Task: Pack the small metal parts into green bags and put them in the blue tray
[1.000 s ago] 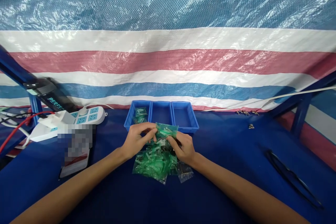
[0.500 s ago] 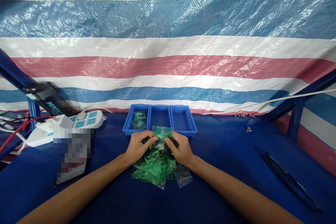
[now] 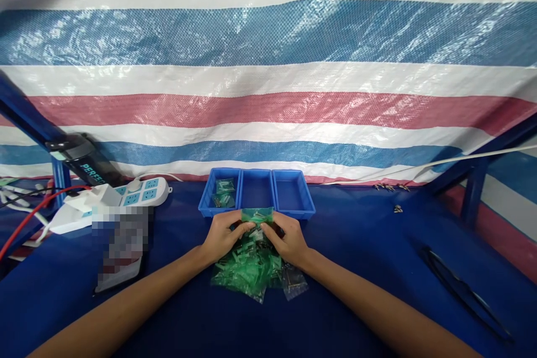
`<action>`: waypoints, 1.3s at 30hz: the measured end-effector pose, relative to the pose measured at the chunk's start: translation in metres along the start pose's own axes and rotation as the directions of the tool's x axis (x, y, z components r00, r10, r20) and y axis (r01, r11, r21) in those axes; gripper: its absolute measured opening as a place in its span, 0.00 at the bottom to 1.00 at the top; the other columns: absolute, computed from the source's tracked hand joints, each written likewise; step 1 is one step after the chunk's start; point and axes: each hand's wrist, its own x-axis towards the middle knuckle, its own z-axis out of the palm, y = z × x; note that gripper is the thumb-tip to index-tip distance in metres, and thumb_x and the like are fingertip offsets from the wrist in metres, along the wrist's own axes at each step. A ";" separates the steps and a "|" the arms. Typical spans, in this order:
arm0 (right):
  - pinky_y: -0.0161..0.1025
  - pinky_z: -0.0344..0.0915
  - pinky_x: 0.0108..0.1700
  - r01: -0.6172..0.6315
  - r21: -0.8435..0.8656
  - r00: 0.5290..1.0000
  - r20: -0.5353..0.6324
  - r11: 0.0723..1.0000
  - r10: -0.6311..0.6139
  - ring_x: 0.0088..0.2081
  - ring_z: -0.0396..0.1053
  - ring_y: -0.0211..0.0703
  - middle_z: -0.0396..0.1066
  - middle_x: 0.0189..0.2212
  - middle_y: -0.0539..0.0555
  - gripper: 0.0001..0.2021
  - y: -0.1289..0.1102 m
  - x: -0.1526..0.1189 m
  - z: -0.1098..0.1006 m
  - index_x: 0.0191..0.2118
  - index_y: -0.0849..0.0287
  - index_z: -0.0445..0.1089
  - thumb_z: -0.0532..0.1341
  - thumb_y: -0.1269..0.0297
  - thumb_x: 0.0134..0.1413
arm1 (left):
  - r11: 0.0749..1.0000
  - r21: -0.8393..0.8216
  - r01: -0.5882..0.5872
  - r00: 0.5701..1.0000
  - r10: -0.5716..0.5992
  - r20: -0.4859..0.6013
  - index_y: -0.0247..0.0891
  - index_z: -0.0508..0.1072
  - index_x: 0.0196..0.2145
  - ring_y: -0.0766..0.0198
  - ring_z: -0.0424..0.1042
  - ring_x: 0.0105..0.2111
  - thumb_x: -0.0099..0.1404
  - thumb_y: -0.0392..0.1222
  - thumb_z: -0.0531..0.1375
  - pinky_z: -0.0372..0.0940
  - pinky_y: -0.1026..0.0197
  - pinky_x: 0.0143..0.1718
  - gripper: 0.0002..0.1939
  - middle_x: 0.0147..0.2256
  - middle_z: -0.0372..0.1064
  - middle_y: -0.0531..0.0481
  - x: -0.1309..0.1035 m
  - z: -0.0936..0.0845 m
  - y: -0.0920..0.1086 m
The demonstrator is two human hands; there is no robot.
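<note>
Between my two hands is a small green plastic bag [image 3: 257, 215] with small pieces inside, too small to make out. My left hand [image 3: 224, 235] pinches its left side with thumb and fingers. On the right side, my right hand [image 3: 287, 238] grips it the same way. Just below lies a pile of green plastic bags [image 3: 243, 271] holding screws or similar small parts. A clear bag [image 3: 294, 281] with metal pieces rests at the pile's right edge. Behind my hands stand three blue bins; the left bin [image 3: 205, 201] contains a few green bags.
The middle bin [image 3: 257, 187] and right bin [image 3: 293, 190] stand beside it. A power strip [image 3: 155, 193], a black bottle [image 3: 86, 159] and a phone-like device [image 3: 121, 268] are at left. At right lie black glasses [image 3: 465, 291] and small metal pieces [image 3: 397, 208].
The held green bag has sunk slightly towards me and tilted, my hands keeping their pinch on it. The whole view has shifted a little.
</note>
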 end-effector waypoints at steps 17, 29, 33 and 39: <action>0.35 0.54 0.26 0.052 -0.037 0.999 0.008 0.998 -0.052 0.22 0.57 0.36 0.58 0.20 0.49 0.14 -0.002 0.001 -0.001 0.25 0.59 0.60 0.53 0.61 0.62 | 0.983 0.169 -0.073 0.997 0.076 -0.013 0.34 0.71 0.26 0.69 0.63 0.22 0.64 0.47 0.58 0.58 0.67 0.25 0.14 0.22 0.64 0.54 0.001 0.001 0.001; 0.34 0.55 0.26 0.018 -0.021 0.999 -0.028 1.000 -0.018 0.22 0.57 0.36 0.57 0.20 0.47 0.11 -0.003 0.002 -0.002 0.28 0.59 0.60 0.54 0.61 0.61 | 0.982 0.180 -0.064 0.997 0.056 0.049 0.36 0.71 0.34 0.66 0.67 0.27 0.67 0.46 0.55 0.61 0.66 0.30 0.11 0.27 0.68 0.51 0.001 0.001 0.000; 0.34 0.55 0.26 0.023 -0.038 0.999 -0.034 0.999 -0.024 0.22 0.57 0.36 0.57 0.20 0.47 0.11 -0.002 0.001 -0.001 0.28 0.59 0.61 0.54 0.61 0.62 | 0.988 0.144 -0.049 0.999 0.049 0.009 0.36 0.72 0.37 0.68 0.66 0.24 0.65 0.46 0.57 0.61 0.67 0.27 0.10 0.27 0.70 0.51 0.000 0.001 0.001; 0.35 0.55 0.27 0.019 -0.053 0.998 -0.054 0.998 -0.022 0.22 0.57 0.37 0.58 0.21 0.48 0.12 -0.002 0.002 -0.002 0.28 0.58 0.61 0.53 0.60 0.62 | 0.987 0.145 -0.062 0.998 0.062 0.007 0.36 0.72 0.38 0.69 0.63 0.23 0.65 0.46 0.56 0.59 0.67 0.24 0.11 0.25 0.67 0.52 0.000 0.001 0.003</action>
